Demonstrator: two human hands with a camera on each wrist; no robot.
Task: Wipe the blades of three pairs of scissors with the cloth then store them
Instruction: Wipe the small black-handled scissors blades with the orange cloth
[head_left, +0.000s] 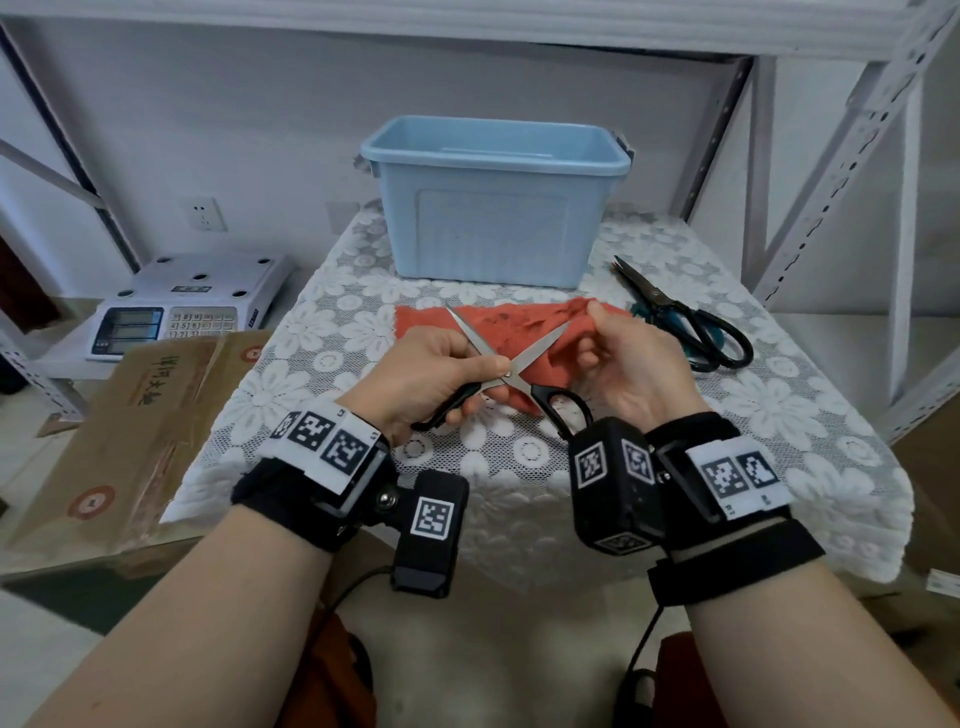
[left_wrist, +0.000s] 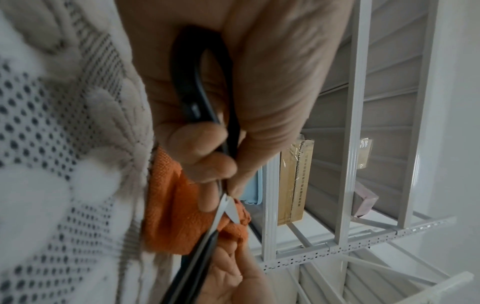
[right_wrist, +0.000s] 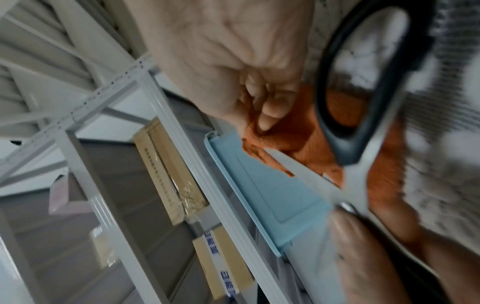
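while head view has the blue bin (head_left: 493, 208) upper centre on the lace tablecloth (head_left: 649, 467), orange cloth (head_left: 519, 322) lies mid-frame before it. left hand (head_left: 431, 379) curls round one black handle of the open scissors (head_left: 506, 358), blades crossed over the cloth. right hand (head_left: 628, 364) pinches the cloth. only head view shows a second pair (head_left: 685, 317) at right; left wrist view shows fingers (left_wrist: 207, 164) wrapping the handle.

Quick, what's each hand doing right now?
Left hand: grips the open black-handled scissors by one handle.
Right hand: pinches the orange cloth against the scissors' blade.
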